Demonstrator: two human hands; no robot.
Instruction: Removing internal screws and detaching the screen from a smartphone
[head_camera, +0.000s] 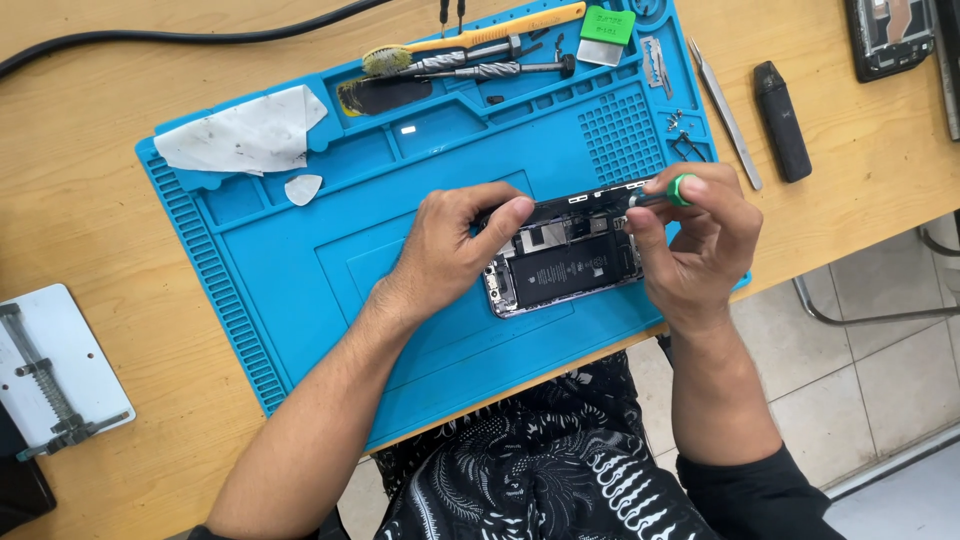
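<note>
Right hand (700, 245): fingers closed narrowly around a green-capped screwdriver (662, 195), its tip down at the upper right corner of an opened phone (565, 260).
Left hand (445, 250): fingers curled over the phone's upper left edge, thumb pressed on the frame, pinning it down.
Opened phone: lies flat, slightly tilted, on a blue repair mat (300, 270), near the mat's right front edge; black battery and metal shields exposed.
Mat, rear trays: brush with yellow handle (470, 42), metal drivers, green-handled scraper (606, 35), crumpled white wipe (245, 132), white pick (303, 188), small screws.
Wooden surface (90, 220): tweezers (725, 112) and black stick-shaped device (782, 120) right of the mat; white clamp plate (50, 365) at far left.
</note>
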